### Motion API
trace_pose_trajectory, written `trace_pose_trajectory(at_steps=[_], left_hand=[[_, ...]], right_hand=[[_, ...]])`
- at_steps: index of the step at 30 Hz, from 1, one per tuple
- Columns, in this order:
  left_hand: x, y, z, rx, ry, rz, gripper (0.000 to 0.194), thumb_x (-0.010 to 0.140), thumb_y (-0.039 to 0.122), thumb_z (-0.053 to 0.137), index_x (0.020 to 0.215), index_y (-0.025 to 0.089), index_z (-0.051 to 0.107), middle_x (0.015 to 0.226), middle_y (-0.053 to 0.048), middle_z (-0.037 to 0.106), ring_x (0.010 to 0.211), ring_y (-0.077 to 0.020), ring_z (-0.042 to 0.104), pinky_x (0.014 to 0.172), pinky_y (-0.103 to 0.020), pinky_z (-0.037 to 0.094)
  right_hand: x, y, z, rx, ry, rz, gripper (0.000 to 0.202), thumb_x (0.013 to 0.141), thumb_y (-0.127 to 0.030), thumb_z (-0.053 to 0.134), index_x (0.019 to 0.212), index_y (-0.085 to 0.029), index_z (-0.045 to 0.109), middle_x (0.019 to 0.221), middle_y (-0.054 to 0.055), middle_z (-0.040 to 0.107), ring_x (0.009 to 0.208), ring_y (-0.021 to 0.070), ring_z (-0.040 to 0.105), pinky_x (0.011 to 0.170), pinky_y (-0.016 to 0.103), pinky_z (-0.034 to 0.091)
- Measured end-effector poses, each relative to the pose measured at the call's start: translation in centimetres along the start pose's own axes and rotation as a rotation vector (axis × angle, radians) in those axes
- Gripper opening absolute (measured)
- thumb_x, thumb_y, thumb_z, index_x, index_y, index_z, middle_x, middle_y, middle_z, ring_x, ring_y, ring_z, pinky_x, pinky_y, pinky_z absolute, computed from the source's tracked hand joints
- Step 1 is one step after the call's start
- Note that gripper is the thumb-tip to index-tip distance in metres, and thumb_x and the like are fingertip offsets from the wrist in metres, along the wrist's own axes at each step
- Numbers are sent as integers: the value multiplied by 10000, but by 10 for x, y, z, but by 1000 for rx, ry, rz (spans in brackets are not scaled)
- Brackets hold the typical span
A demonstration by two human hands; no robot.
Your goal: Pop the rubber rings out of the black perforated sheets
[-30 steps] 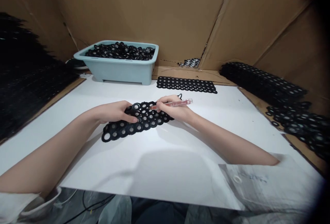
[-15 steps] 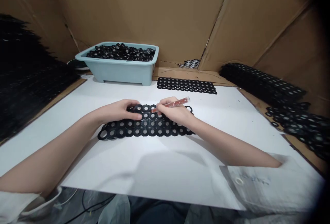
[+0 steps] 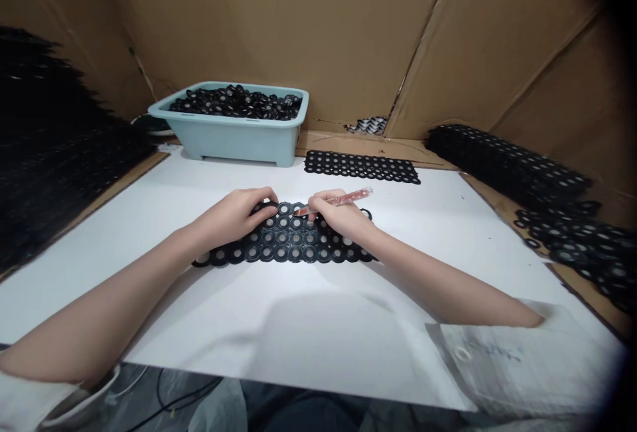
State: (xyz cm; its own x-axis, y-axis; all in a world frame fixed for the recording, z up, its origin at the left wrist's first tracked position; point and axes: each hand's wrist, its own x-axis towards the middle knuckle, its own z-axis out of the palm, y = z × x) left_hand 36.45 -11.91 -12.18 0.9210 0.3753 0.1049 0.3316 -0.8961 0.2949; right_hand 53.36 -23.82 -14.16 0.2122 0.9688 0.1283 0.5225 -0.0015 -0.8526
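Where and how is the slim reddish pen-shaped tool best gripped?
Probably pinch the tool by its pale rear end, from the person's right: that end juts freely past the right hand, while the tip points toward the black ring-patterned mat.

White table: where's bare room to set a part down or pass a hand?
Free: near strip of white table, between held mat and front edge; right patch, between right hand and right stack, bar dark specks; left patch, between left hand and left stack. Crowded: back, with blue tub and far mat; middle, under both hands.
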Motion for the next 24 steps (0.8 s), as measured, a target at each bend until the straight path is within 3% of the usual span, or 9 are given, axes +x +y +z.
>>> trace_pose_trajectory(at_steps=[5, 10, 17, 21, 24], left_hand=[[-4, 1, -2, 266, 131, -65, 350, 826, 451, 320, 954, 209, 539, 855, -65, 591, 759, -220, 535, 641, -305, 376], [-2, -5, 3, 385, 153, 37, 340, 828, 417, 335, 863, 184, 580, 740, -76, 555, 795, -240, 502, 750, -366, 363], [3, -4, 17, 4, 145, 50, 250, 814, 290, 357, 956, 181, 531, 946, -58, 586, 909, -204, 496, 815, -326, 368], [5, -2, 23, -148, 139, -2, 214, 795, 320, 393, 886, 193, 539, 916, -25, 602, 885, -187, 511, 816, -312, 365], [7, -1, 25, -232, 126, -55, 232, 778, 371, 415, 822, 193, 557, 890, -19, 614, 877, -186, 525, 810, -301, 370]], right_hand=[[-3, -2, 2, 8, 33, 3, 293, 782, -261, 367, 530, -180, 492, 734, -3, 630, 793, 158, 559, 733, 276, 372], [-6, 1, 6, -10, 74, 8, 295, 803, -296, 352, 579, -182, 508, 681, -12, 601, 713, 144, 545, 692, 270, 372], [-4, 8, 7, 26, 82, -41, 279, 812, -274, 331, 594, -185, 480, 715, -5, 589, 767, 146, 542, 730, 262, 367], [-5, 5, 12, -165, 117, -30, 302, 832, -328, 325, 609, -197, 482, 736, 7, 573, 769, 160, 505, 709, 276, 344], [-6, 6, 17, -363, 132, -137, 298, 849, -308, 325, 615, -185, 463, 718, 15, 555, 782, 160, 474, 743, 292, 299]])
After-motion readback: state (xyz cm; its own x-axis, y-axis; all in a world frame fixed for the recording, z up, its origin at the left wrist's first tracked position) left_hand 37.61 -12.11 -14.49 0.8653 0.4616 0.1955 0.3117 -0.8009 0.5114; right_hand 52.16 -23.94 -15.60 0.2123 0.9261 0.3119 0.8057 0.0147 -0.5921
